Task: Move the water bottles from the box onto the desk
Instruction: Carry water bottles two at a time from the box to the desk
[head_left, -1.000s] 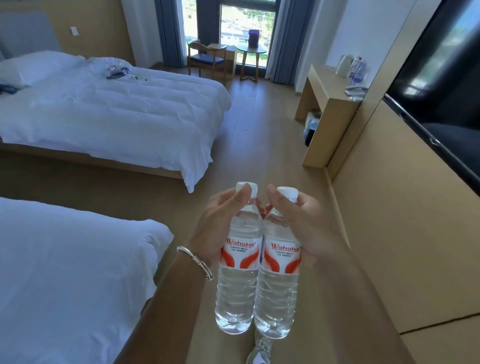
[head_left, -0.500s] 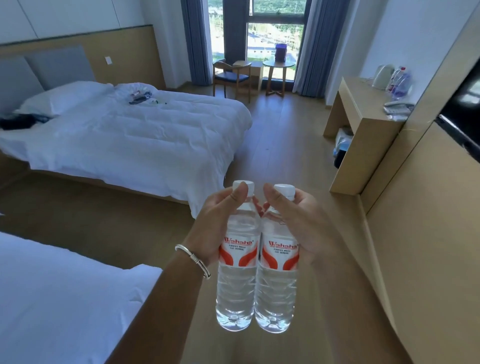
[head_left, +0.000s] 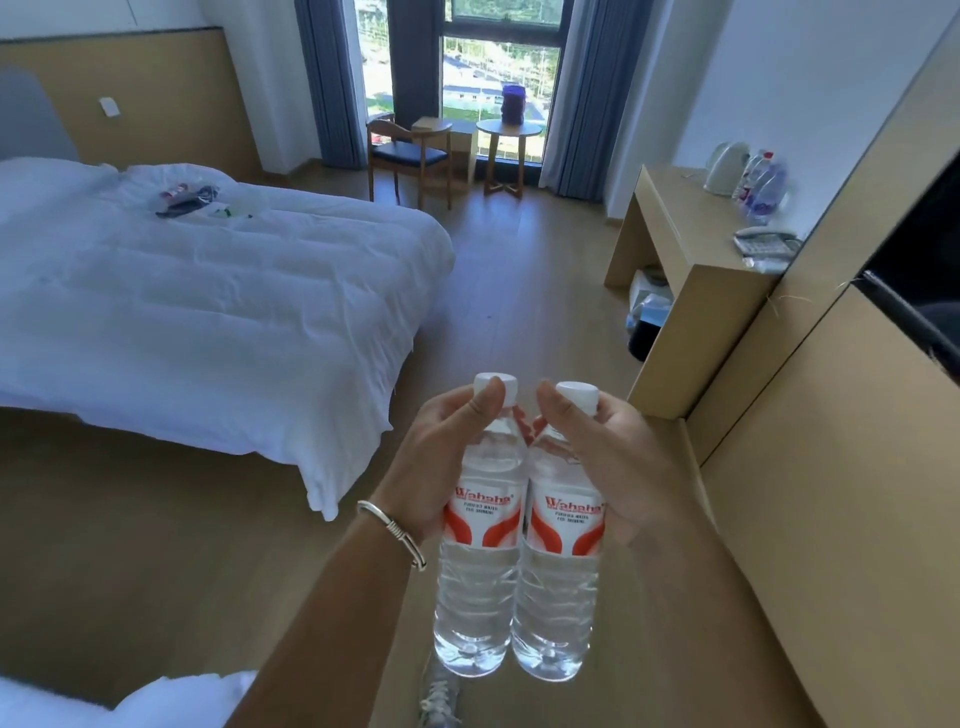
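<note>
— From the head view, what are we carrying?

— Two water bottles, one per hand. Our left hand (head_left: 441, 457) wraps the left bottle (head_left: 480, 525) high up, thumb pressed on its white cap; our right hand (head_left: 610, 467) grasps the right bottle (head_left: 561, 535) the same way. Both sets of fingers are curled round the necks, nothing released.

— How do the bottles sit?

— Upright, long axes vertical, bases hanging free above the floor (head_left: 519, 291), their sides touching.

— And where are we headed?

— The desk (head_left: 670, 218) stands ahead and to the right, against the wall, well apart from us. A kettle (head_left: 724, 169), some bottles (head_left: 761, 184) and a phone (head_left: 763, 241) already sit toward the back and right of that surface; its near left stretch looks bare.

— Which hand gets there first?

— We judge the right one, being on the desk's side. We would walk forward, veer right, and set both bottles down base first. The box is not in view.
</note>
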